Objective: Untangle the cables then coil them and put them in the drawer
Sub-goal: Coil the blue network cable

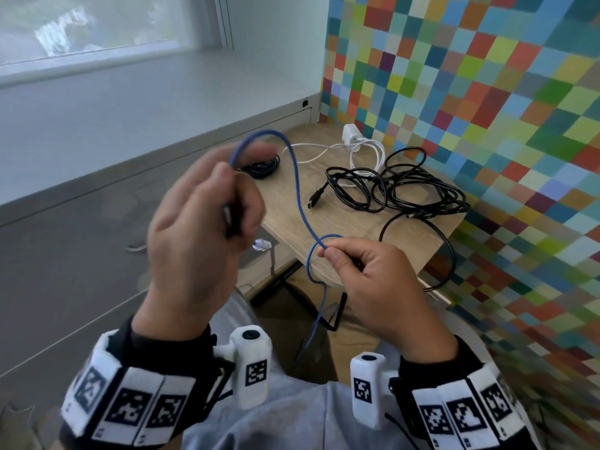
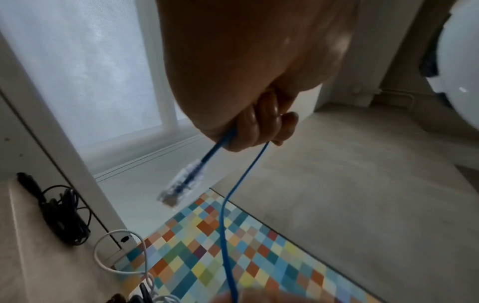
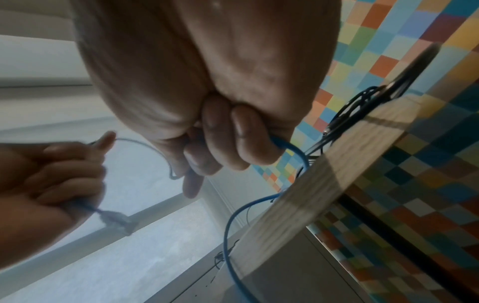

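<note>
Head view: thin blue network cable (image 1: 300, 196) with a clear plastic plug (image 2: 181, 184), held in the air between both hands above the near edge of the small light-wood table (image 1: 341, 219). Left hand (image 1: 198, 228), at 10 o'clock, was curled round the plug end; right hand (image 1: 367, 280), at 4 o'clock, pinched a small loop. Cable's free span ran from 11 to 5 o'clock between them, its tail hanging toward the lap. Judged: coiling would feed from the right hand toward the left, which was nearer the plug. Tangled black cables (image 1: 406, 190) lay beyond on the table, at 1 o'clock.
</note>
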The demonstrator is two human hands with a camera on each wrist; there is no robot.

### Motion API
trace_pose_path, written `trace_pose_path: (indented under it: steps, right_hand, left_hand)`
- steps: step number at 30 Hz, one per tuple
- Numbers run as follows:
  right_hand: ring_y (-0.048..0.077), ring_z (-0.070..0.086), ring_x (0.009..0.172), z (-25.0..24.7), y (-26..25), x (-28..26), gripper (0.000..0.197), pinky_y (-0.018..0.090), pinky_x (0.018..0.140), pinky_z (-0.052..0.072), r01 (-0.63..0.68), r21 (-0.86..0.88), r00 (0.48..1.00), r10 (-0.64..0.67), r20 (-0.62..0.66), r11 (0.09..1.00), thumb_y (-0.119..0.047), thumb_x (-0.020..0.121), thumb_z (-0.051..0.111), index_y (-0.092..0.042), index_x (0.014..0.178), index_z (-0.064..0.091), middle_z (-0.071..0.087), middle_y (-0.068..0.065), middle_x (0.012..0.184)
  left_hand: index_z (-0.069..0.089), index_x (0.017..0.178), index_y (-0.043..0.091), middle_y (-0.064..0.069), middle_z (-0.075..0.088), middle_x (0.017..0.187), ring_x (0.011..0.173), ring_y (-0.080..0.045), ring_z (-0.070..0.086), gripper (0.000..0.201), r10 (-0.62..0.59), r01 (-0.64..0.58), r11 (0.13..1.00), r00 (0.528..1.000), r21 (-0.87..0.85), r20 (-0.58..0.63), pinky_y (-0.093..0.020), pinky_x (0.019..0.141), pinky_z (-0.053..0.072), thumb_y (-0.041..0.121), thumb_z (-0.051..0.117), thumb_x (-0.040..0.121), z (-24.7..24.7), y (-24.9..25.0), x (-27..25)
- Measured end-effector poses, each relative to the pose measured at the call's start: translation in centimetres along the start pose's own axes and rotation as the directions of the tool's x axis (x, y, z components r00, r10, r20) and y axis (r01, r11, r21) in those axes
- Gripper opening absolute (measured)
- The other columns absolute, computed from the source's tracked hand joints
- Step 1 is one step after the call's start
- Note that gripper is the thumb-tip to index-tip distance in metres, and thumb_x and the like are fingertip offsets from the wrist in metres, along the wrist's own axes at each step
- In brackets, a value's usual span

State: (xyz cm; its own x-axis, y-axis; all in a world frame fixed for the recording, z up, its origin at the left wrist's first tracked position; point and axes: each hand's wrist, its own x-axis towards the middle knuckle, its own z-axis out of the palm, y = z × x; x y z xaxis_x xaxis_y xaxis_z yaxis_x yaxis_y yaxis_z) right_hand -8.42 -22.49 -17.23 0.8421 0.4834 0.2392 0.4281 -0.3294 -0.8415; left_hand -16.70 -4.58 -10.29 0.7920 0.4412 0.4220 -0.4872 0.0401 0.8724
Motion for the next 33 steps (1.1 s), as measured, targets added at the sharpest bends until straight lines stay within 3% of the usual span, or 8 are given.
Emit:
trace_pose_path:
  steps: [4,7,11,15,20,24,29,33]
  right_hand:
    - [0.011,0.069,0.078,0.6,-0.9,-0.3,0.017,0.042,0.074,0.057,0.081,-0.145,0.995,-0.071,0.074,0.986,-0.032,0.101,0.063,-0.026,0.099,0.079,0.075,-0.006,0.083]
    - [0.010,0.050,0.055,1.0,-2.2,-0.6,0.028,0.034,0.053,0.040,0.197,-0.276,0.978,-0.171,0.116,0.941,-0.041,0.097,0.053,-0.033,0.073,0.064,0.051,-0.012,0.059]
    - [0.010,0.057,0.055,0.9,-2.8,-1.1,0.022,0.033,0.049,0.044,0.244,-0.074,0.969,-0.245,-0.008,0.967,-0.032,0.089,0.064,-0.026,0.068,0.066,0.062,-0.010,0.062]
    - [-0.003,0.064,0.061,-0.8,-3.3,-1.2,0.012,0.007,0.059,0.042,0.216,0.060,0.976,-0.213,-0.055,0.975,-0.015,0.078,0.090,-0.023,0.077,0.080,0.072,-0.020,0.070]
    - [0.012,0.070,0.073,-3.9,-2.4,-0.5,0.006,0.017,0.066,0.048,0.264,0.125,0.960,-0.248,-0.129,0.956,-0.020,0.082,0.084,-0.019,0.088,0.082,0.076,-0.008,0.080]
    - [0.011,0.072,0.077,-4.4,-1.9,-0.2,0.007,0.021,0.067,0.054,0.257,0.157,0.936,-0.205,-0.287,0.954,-0.027,0.086,0.078,-0.029,0.092,0.078,0.077,-0.012,0.084]
    - [0.004,0.068,0.067,-3.6,-1.2,0.1,0.008,0.016,0.063,0.052,0.197,0.151,0.951,-0.152,-0.270,0.969,-0.032,0.090,0.073,-0.039,0.093,0.075,0.073,-0.017,0.073]
    - [0.003,0.063,0.059,-3.2,-0.6,0.3,0.011,0.015,0.057,0.046,0.104,0.160,0.974,-0.068,-0.216,0.982,-0.037,0.090,0.068,-0.037,0.097,0.077,0.071,-0.014,0.069]
  left_hand:
    - [0.065,0.122,0.020,0.000,0.074,0.077,0.065,-0.012,0.066,0.031,0.011,-0.092,0.931,0.974,0.352,0.228,-0.030,0.063,0.052,0.017,0.038,0.107,1.1,-1.4,-1.1]
    - [0.065,0.127,0.024,0.019,0.077,0.103,0.103,0.000,0.071,0.031,-0.054,-0.190,0.788,0.926,0.585,0.373,-0.025,0.090,0.055,0.024,0.043,0.107,1.2,-2.3,-1.4]
    - [0.068,0.128,0.031,0.028,0.071,0.086,0.079,0.012,0.065,0.035,-0.138,-0.247,0.643,0.894,0.725,0.426,-0.013,0.070,0.048,0.032,0.044,0.103,1.2,-2.6,-1.4]
    - [0.071,0.108,0.036,0.012,0.066,0.067,0.061,-0.004,0.060,0.027,-0.252,-0.155,0.617,0.890,0.772,0.380,-0.026,0.060,0.047,0.033,0.045,0.102,0.1,-2.3,-0.8]
    - [0.076,0.077,0.011,0.007,0.035,0.053,0.050,-0.012,0.028,0.033,-0.452,0.246,0.847,0.800,0.472,0.394,-0.025,0.050,0.027,0.024,0.050,0.091,-1.7,-1.6,0.2]
    - [0.067,0.072,0.007,0.000,0.031,0.057,0.051,-0.014,0.018,0.026,-0.473,0.471,0.874,0.766,0.119,0.435,-0.024,0.047,0.014,0.028,0.058,0.085,-2.6,-1.4,0.4]
    - [0.052,0.083,0.014,0.000,0.039,0.066,0.051,-0.010,0.019,0.016,-0.371,0.572,0.774,0.758,-0.272,0.537,-0.026,0.045,0.012,0.026,0.055,0.093,-2.6,-1.0,0.6]
    - [0.048,0.094,0.016,0.006,0.029,0.056,0.041,-0.010,0.018,0.019,-0.291,0.487,0.764,0.846,-0.424,0.447,-0.027,0.041,0.010,0.024,0.032,0.101,-2.4,-0.3,0.8]
